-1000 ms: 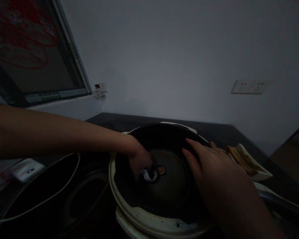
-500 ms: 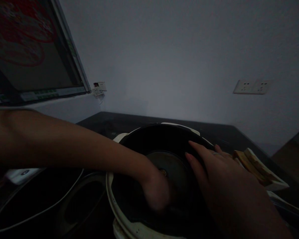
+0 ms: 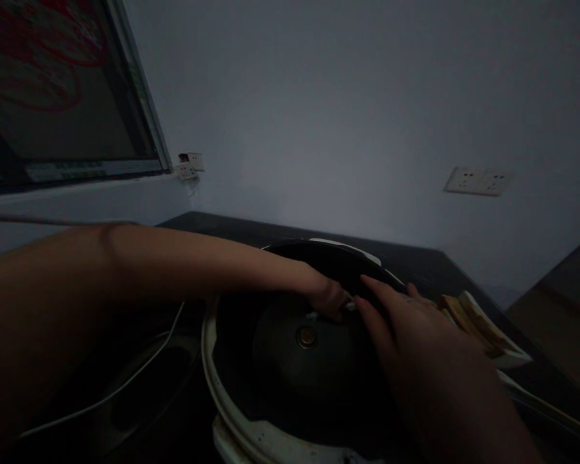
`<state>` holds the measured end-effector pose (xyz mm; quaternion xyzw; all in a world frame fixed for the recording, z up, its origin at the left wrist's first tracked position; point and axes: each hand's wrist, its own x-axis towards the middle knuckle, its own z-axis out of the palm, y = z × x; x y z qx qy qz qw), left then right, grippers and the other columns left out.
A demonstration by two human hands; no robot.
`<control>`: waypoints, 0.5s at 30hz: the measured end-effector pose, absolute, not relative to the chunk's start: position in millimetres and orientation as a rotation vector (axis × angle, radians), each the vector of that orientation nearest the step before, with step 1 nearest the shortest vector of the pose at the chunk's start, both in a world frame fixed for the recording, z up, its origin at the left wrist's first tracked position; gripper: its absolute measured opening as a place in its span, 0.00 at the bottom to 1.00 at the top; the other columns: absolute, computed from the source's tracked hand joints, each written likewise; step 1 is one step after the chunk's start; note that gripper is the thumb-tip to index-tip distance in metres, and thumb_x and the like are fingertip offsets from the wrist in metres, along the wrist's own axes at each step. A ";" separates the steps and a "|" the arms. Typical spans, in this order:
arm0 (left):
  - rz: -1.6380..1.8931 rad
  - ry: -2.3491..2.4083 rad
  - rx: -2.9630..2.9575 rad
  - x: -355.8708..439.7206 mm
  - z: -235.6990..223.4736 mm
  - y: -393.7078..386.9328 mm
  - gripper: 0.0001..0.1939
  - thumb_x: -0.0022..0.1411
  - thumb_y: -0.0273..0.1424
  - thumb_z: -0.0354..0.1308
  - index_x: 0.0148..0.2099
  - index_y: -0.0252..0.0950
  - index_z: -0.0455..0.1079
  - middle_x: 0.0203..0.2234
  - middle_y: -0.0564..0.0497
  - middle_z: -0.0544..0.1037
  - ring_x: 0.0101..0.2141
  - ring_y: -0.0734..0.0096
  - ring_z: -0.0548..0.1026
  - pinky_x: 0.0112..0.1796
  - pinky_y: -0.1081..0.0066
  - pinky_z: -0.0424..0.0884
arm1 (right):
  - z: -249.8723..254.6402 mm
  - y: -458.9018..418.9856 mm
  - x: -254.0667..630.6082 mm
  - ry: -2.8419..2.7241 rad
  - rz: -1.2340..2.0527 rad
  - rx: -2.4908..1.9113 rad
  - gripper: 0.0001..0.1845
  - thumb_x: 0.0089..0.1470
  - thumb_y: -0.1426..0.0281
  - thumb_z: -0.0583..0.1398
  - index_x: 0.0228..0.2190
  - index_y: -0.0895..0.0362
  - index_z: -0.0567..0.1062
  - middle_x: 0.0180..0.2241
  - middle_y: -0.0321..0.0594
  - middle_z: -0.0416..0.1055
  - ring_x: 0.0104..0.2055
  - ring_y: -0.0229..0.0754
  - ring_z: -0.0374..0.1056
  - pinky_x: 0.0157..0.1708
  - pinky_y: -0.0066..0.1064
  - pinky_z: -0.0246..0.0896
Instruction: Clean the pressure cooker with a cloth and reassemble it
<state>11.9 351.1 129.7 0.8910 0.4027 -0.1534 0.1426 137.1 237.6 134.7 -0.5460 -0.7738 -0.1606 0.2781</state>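
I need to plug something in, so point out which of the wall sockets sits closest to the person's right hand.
The wide white socket plate on the right of the back wall, above the right hand. The other sockets are small ones in the corner by the window frame, far left.

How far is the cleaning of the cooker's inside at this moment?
Done: the cooker is open, its inner pot out, heating plate exposed. In hand: the left hand presses something pale at the far inner wall; the right hand steadies the rim. Left: too dark to judge which parts are clean.
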 end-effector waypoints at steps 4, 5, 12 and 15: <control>-0.716 1.249 2.529 -20.7 137.5 353.6 0.05 0.55 0.30 0.60 0.33 0.34 0.76 0.24 0.50 0.79 0.24 0.69 0.72 0.31 0.71 0.67 | 134.6 237.0 136.2 -2.052 -0.389 -1.490 0.22 0.61 0.63 0.46 0.48 0.54 0.74 0.44 0.47 0.76 0.52 0.65 0.67 0.38 0.55 0.69; -0.763 1.271 2.516 -27.8 139.6 351.0 0.06 0.54 0.30 0.61 0.33 0.34 0.77 0.23 0.49 0.79 0.24 0.68 0.71 0.31 0.71 0.66 | 134.7 237.1 136.1 -2.055 -0.383 -1.497 0.22 0.61 0.63 0.46 0.47 0.54 0.74 0.44 0.47 0.76 0.52 0.65 0.67 0.38 0.55 0.69; -1.033 1.223 2.421 -53.5 145.5 308.0 0.04 0.45 0.31 0.66 0.24 0.35 0.76 0.20 0.47 0.79 0.20 0.67 0.70 0.26 0.71 0.64 | 133.2 239.6 135.6 -2.033 -0.342 -1.493 0.23 0.60 0.62 0.47 0.47 0.55 0.75 0.43 0.49 0.76 0.52 0.66 0.66 0.39 0.57 0.68; -1.068 1.063 2.518 -50.7 147.0 284.8 0.04 0.43 0.30 0.67 0.21 0.37 0.75 0.20 0.47 0.79 0.22 0.64 0.73 0.28 0.68 0.66 | 132.7 238.6 136.0 -2.036 -0.337 -1.480 0.23 0.60 0.62 0.47 0.47 0.56 0.75 0.43 0.50 0.76 0.52 0.68 0.66 0.39 0.57 0.67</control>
